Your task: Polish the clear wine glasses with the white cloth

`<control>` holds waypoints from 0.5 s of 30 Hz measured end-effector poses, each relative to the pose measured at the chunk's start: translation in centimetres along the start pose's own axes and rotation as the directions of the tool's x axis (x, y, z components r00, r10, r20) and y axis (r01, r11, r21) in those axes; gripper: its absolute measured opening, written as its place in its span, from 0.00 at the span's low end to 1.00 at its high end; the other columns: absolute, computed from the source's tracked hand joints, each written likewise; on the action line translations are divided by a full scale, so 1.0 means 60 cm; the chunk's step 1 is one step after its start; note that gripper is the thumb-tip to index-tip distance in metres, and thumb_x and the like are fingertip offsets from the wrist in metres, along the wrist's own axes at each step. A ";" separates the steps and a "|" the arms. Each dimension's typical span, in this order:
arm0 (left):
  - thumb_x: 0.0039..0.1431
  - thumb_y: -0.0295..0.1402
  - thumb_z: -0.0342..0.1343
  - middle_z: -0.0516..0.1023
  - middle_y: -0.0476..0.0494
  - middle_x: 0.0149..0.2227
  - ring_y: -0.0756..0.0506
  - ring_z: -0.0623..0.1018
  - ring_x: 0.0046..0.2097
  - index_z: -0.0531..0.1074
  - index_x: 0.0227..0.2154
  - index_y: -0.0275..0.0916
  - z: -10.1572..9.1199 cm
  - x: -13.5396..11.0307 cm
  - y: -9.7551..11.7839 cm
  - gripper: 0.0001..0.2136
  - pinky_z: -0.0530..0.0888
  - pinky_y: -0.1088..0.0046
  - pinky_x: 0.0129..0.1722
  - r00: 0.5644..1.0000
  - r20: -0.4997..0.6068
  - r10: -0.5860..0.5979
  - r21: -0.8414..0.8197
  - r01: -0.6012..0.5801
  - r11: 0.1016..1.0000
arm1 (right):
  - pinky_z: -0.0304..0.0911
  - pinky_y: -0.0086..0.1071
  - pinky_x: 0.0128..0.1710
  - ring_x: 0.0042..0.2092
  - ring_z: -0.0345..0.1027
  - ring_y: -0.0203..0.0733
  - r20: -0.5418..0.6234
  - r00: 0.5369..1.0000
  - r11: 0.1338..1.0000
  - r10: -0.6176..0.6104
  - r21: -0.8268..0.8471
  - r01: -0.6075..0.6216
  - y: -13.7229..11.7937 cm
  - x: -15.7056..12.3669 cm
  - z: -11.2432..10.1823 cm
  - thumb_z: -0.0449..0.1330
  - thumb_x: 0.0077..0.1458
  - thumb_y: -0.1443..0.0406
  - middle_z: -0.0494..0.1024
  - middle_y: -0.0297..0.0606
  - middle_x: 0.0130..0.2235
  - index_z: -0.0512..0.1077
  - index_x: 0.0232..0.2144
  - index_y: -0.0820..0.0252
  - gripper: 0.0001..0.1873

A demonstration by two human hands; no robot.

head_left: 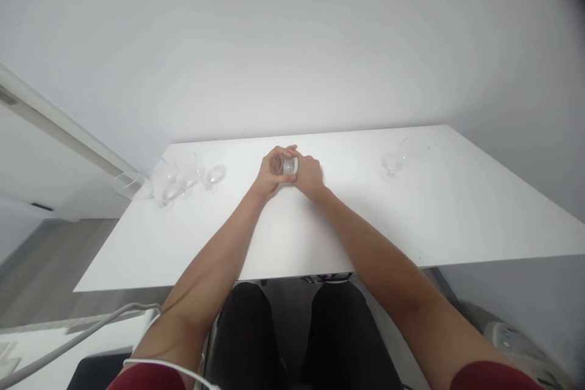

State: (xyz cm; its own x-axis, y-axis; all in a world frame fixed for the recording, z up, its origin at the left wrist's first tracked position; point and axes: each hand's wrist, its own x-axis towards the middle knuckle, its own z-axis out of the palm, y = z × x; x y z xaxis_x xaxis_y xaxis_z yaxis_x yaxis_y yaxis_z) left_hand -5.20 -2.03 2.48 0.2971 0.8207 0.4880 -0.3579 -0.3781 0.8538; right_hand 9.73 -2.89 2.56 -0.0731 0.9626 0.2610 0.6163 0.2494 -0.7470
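Clear glass (pixel 288 166): located between the two hands near the middle of the white counter (pixel 283 234), toward the wall side. The left hand (pixel 267 180) is wrapped around the bowl end, thumb on the near side and fingers on the far side. The right hand (pixel 311 175) is closed about the opposite end; its fingertips are largely hidden, so the exact contact cannot be read. A small white patch (pixel 295 166) shows beside the right hand; whether it is the foot of the glass or a separate item cannot be determined. The glass appears tilted, and whether it touches the counter is not clear. Handling characteristics, by judgement: light, rigid and brittle, with smooth walls likely to slip under damp or loose fingers. Apply moderate, evenly spread pressure; the body will not yield, and a hard squeeze or twist could crack it. Preferred hold: one hand cupped around the widest part of the bowl, the other steadying the far end, as the hands are placed here. Avoid loading the rim, probably the thinnest section. Protect against knocks on the hard counter. Further transparent glassware (pixel 170 184) stands grouped on the left side, and another glass (pixel 393 163) is well apart on the right.
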 end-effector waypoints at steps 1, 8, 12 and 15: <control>0.30 0.40 0.85 0.82 0.41 0.45 0.31 0.69 0.70 0.77 0.37 0.46 -0.001 0.000 0.000 0.29 0.67 0.48 0.66 1.000 0.011 -0.009 -0.005 0.010 1.000 | 0.72 0.51 0.46 0.42 0.79 0.64 0.018 1.000 1.000 -0.005 0.003 0.005 0.000 0.000 0.001 0.71 0.43 0.70 0.81 0.44 0.34 0.78 0.46 0.53 0.25; 0.26 0.39 0.85 0.81 0.41 0.40 0.29 0.69 0.68 0.79 0.34 0.44 -0.007 -0.001 0.004 0.28 0.69 0.51 0.61 0.995 0.095 -0.039 -0.003 0.039 0.999 | 0.72 0.37 0.38 0.41 0.79 0.51 0.277 0.912 0.872 -0.303 0.467 0.148 -0.001 -0.002 -0.020 0.67 0.47 0.63 0.84 0.40 0.41 0.79 0.41 0.59 0.16; 0.26 0.38 0.85 0.81 0.42 0.39 0.32 0.74 0.62 0.80 0.33 0.43 -0.009 0.000 0.000 0.28 0.69 0.54 0.60 0.993 0.112 -0.030 -0.011 0.031 0.999 | 0.72 0.35 0.40 0.43 0.79 0.49 0.313 0.879 0.873 -0.360 0.446 0.198 -0.002 -0.001 -0.024 0.67 0.49 0.62 0.84 0.41 0.43 0.79 0.42 0.60 0.16; 0.27 0.35 0.85 0.81 0.43 0.40 0.34 0.74 0.62 0.79 0.35 0.43 -0.010 0.000 -0.004 0.28 0.68 0.55 0.61 0.997 0.082 0.005 -0.026 -0.003 1.000 | 0.69 0.34 0.37 0.38 0.78 0.49 0.218 0.959 0.977 -0.182 0.154 0.151 0.001 0.000 -0.015 0.68 0.48 0.63 0.83 0.40 0.38 0.79 0.42 0.60 0.17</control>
State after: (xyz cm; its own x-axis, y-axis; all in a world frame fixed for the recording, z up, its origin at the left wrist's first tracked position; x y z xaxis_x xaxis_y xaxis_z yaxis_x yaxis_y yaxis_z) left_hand -5.63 -1.65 2.18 0.3672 0.7806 0.5057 -0.3820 -0.3692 0.8472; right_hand 10.48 -2.99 3.08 -0.3532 0.9006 0.2533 0.4704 0.4050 -0.7840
